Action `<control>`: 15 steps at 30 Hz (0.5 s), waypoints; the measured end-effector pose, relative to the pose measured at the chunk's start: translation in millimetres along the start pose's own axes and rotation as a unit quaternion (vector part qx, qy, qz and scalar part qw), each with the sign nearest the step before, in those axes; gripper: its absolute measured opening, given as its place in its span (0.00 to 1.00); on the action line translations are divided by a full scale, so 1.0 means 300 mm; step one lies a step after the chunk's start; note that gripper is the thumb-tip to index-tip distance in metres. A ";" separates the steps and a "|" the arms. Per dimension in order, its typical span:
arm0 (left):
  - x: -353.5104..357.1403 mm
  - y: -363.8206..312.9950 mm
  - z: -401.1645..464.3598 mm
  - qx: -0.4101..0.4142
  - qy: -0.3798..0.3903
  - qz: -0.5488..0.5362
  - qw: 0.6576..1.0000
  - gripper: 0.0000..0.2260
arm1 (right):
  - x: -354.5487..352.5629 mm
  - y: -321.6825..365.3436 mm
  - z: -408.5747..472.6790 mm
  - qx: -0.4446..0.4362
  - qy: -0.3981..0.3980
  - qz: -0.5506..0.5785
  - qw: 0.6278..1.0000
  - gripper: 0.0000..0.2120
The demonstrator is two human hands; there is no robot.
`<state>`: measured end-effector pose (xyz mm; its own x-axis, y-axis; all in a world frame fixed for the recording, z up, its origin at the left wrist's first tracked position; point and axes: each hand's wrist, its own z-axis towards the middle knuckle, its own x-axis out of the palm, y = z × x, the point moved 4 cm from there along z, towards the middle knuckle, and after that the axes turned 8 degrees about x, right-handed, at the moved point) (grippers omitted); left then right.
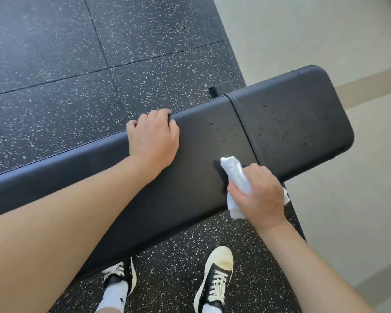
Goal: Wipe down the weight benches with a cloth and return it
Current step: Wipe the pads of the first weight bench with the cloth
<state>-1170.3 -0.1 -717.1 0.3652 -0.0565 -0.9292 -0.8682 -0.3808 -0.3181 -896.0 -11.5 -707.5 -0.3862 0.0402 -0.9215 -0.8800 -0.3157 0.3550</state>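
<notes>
**Cloth on the Black Bench**

While the head view looks down, the right hand [259, 195] grips a bunched white cloth [236, 175] with curled fingers, near the front edge of the black bench [190, 177]. One end of the cloth touches the pad, just left of the seam between the two pads. Small wet drops sit on the pads beyond it. The left hand [154, 138] rests on the pad, its fingers bent over the far edge. Two black-and-white shoes [215, 281] stand on the speckled floor [54, 64] below.
</notes>
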 end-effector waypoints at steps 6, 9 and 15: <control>0.035 -0.015 0.060 -0.105 -0.078 0.020 0.991 0.18 | 0.009 -0.027 -0.025 -0.017 -0.027 -0.004 0.999 0.17; 0.038 -0.023 0.060 -0.101 -0.086 0.019 0.991 0.18 | 0.020 0.001 0.019 -0.033 -0.059 0.013 0.998 0.17; 0.049 -0.025 0.072 -0.112 -0.093 0.033 0.989 0.18 | 0.128 0.182 0.353 -0.013 -0.050 0.056 0.997 0.14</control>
<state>-1165.5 21.7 -732.3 0.2250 0.0745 -0.9715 -0.7847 -0.5772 -0.2260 -988.0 73.3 -707.0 -0.5078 0.0978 -0.8559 -0.8234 -0.3473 0.4488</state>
